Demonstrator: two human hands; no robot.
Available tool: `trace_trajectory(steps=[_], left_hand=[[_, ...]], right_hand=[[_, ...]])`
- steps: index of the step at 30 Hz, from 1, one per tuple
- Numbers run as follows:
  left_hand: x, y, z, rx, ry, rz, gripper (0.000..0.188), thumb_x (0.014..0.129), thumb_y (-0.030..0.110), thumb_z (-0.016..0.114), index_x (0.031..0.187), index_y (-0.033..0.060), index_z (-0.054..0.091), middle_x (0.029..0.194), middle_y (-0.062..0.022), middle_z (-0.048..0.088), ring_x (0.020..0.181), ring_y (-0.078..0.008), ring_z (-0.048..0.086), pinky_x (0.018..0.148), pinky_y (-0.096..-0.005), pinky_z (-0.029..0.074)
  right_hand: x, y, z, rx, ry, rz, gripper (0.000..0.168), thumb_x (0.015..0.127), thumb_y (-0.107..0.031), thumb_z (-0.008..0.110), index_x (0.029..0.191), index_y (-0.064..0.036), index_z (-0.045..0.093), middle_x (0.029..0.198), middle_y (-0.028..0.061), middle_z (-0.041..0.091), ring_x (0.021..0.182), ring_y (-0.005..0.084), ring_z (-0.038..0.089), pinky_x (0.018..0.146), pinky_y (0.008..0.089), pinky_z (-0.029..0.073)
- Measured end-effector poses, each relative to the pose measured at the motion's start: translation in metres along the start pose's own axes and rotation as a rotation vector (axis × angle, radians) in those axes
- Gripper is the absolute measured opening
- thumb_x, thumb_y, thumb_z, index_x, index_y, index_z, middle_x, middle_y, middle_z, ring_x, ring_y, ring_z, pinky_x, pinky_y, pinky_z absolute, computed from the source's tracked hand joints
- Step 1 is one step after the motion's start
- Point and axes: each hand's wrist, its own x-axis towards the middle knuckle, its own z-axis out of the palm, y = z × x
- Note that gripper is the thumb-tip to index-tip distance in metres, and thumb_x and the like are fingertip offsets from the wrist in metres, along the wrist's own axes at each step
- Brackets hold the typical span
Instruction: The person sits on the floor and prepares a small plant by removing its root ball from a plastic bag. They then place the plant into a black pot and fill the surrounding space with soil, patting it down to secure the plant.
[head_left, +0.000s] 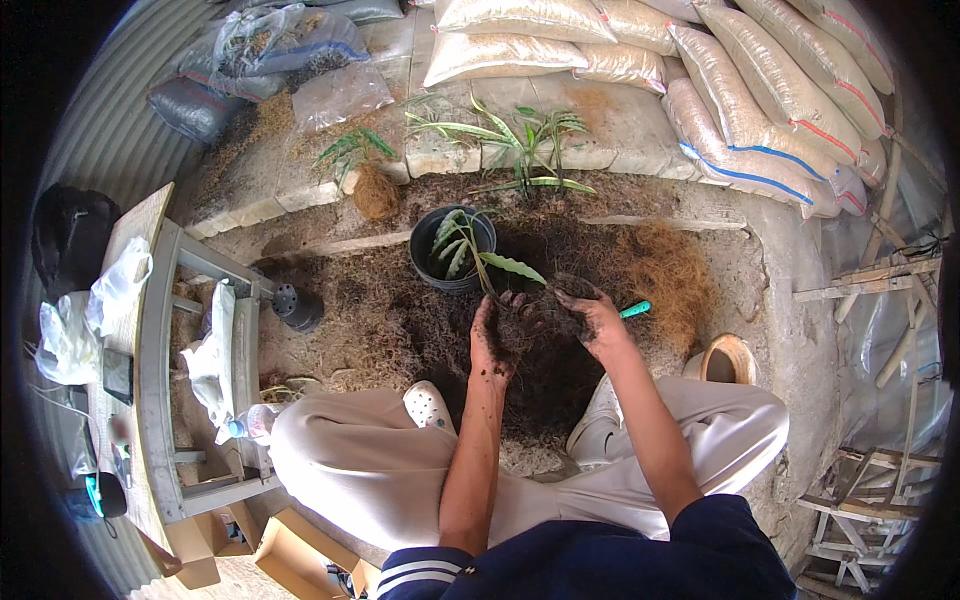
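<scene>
My left hand (495, 337), dirty with soil, holds the base of a leafy plant (466, 244) and the dark soil about its roots. The plant's stem leans up and to the left, with its leaves over a black plastic pot (424, 274). To the right, my right hand (596, 319) has a dark clump of soil (574, 286) between thumb and fingers. Beneath both hands spreads a heap of dark soil (540, 397) mixed with fibre. A tool's turquoise handle (636, 309) sticks out just past my right hand.
Brown coconut fibre (667, 277) lies to the right. Several uprooted plants (529, 150) and one with a fibrous root ball (376, 193) lie ahead. An overturned black pot (298, 307) is near a bench (172, 360) on the left. Filled sacks (510, 60) are stacked behind.
</scene>
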Motion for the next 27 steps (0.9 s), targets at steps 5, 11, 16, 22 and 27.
trace_trajectory(steps=[5,11,16,22,27], left_hand=[[-0.012,0.003,0.010,-0.020,0.061,-0.018,0.049,0.100,0.047,0.040,0.125,0.0080,0.056,0.120,-0.0104,0.061,0.114,-0.0303,0.057,0.101,-0.0477,0.043],[-0.018,0.002,0.021,0.089,0.162,0.132,0.046,0.103,0.039,0.035,0.124,0.0061,0.059,0.119,-0.0097,0.064,0.109,-0.0247,0.061,0.097,-0.0401,0.048],[-0.017,0.005,0.016,0.075,0.055,0.121,0.042,0.103,0.034,0.034,0.124,0.0065,0.058,0.119,-0.0098,0.064,0.106,-0.0249,0.062,0.097,-0.0399,0.049],[-0.004,-0.004,-0.005,0.062,-0.067,0.168,0.039,0.104,0.029,0.031,0.120,0.0058,0.058,0.116,-0.0114,0.063,0.104,-0.0254,0.062,0.095,-0.0387,0.051],[-0.013,-0.006,-0.004,0.047,-0.041,0.190,0.040,0.105,0.030,0.030,0.119,0.0055,0.058,0.119,-0.0134,0.061,0.111,-0.0276,0.059,0.096,-0.0405,0.051]], right_hand=[[-0.013,0.012,0.059,-0.872,0.081,-0.444,0.038,0.092,-0.031,0.067,0.115,-0.001,0.066,0.109,0.0132,0.069,0.105,0.0199,0.062,0.093,0.0336,0.046],[-0.021,0.039,0.074,-1.021,-0.125,-0.525,0.030,0.101,-0.019,0.052,0.119,0.002,0.063,0.105,0.0148,0.068,0.101,0.0205,0.062,0.091,0.0343,0.046],[-0.015,0.014,0.078,-1.172,-0.157,-0.824,0.026,0.099,-0.011,0.052,0.119,0.001,0.065,0.117,0.0193,0.064,0.118,0.0306,0.058,0.098,0.0395,0.045],[-0.017,0.046,0.061,-1.477,-0.385,-1.005,0.032,0.092,-0.009,0.058,0.124,-0.003,0.062,0.129,0.0149,0.058,0.128,0.0331,0.049,0.109,0.0469,0.038],[-0.018,0.038,0.062,-1.686,-0.469,-1.054,0.037,0.094,-0.018,0.057,0.129,-0.005,0.057,0.132,0.0146,0.055,0.131,0.0339,0.046,0.111,0.0465,0.035]])
